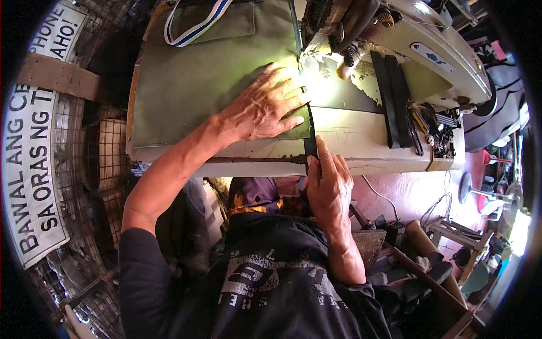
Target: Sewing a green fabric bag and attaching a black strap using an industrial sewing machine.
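Note:
A dark green sheet of fabric or vinyl [180,96] lies over the left part of the sewing table, its right edge running up to the sewing machine [418,51]. My left hand [261,104] rests palm down on this sheet, fingers spread toward its right edge, close to the lit needle area. A narrow black binding strip [312,138] follows that edge and hangs over the table's front. My right hand [330,183] pinches the strip between thumb and forefinger at the front edge. The presser foot and needle are lost in glare.
A white strap with blue stripes [195,35] lies on the sheet's far end. Right of the needle area are a folded black strap [393,101] and several small tools and metal parts [437,127]. Wire mesh and a white sign [36,164] stand at left.

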{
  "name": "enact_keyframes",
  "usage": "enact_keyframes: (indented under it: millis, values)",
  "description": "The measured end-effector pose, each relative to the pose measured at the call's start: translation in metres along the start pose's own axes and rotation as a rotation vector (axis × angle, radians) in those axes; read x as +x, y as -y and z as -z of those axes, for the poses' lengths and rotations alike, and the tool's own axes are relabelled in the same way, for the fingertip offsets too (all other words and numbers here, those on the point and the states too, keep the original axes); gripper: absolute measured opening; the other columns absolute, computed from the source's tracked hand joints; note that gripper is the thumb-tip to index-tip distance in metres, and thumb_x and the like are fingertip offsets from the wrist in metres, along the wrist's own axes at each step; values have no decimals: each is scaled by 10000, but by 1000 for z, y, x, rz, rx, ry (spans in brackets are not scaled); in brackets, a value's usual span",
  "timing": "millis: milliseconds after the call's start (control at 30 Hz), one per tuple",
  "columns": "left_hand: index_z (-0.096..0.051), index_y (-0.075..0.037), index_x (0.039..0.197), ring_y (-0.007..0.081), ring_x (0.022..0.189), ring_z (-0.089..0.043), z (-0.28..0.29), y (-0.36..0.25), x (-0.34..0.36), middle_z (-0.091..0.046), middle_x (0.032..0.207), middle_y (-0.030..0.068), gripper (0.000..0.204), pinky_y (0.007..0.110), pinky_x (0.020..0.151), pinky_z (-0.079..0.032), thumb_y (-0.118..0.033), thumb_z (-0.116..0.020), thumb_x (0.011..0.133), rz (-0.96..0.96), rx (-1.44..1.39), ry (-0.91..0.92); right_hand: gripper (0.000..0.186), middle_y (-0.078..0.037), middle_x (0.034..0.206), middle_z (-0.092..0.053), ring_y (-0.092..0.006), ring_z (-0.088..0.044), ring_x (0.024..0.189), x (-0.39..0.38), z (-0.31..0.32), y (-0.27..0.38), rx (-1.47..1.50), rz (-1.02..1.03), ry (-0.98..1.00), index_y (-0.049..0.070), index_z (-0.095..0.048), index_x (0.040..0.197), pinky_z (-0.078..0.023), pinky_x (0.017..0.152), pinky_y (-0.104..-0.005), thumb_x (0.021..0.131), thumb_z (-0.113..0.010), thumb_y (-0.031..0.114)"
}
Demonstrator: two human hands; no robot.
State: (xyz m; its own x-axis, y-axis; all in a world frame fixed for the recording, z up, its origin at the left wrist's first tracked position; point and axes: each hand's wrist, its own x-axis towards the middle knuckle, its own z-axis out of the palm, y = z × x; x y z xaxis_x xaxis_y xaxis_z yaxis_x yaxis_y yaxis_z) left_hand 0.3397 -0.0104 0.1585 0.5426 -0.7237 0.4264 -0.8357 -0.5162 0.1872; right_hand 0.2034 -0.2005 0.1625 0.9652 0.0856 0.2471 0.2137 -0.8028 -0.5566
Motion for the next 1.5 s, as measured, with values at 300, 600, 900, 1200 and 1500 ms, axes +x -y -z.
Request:
enact_keyframes:
  millis: [300,600,900,1200,1500]
  values:
    - [-607,-151,1311,349,1342,-454,-5,1,-3,-547,1380,125,474,524,1174,-306,-307,-699,873,-21,-24,19,382,-157,771,-602,-314,-582,719,5,7,-2,85,38,23,-20,-604,1256,-497,712,-428,879,-637,35]
    - [-607,-163,1316,333,1309,-492,-4,1,-4,-570,1367,101,484,515,1162,-330,-262,-718,856,-29,-84,20,371,-141,802,-612,-312,-590,745,8,9,-2,121,37,55,-10,-615,1235,-501,718,-427,866,-628,22]
    - [-745,-148,1103,272,1113,-613,-3,2,-3,-640,1225,61,275,455,1028,-449,-224,-715,841,-121,-87,-18,378,-123,804,-622,-303,-595,748,8,10,-4,110,48,65,1,-625,1235,-508,721,-424,860,-638,44]
    - [-748,-179,1122,274,1102,-619,-1,1,-4,-638,1227,62,278,457,1002,-464,-226,-713,850,-142,-51,-18,380,-108,787,-610,-295,-598,756,7,5,-6,67,73,60,11,-627,1234,-503,723,-419,859,-655,71]
    - [-748,-175,1122,284,1106,-623,1,1,-5,-639,1224,74,278,465,1017,-466,-251,-725,856,-153,-96,5,371,-106,777,-605,-290,-598,746,7,4,-5,71,87,39,-1,-627,1209,-502,712,-421,844,-655,60]
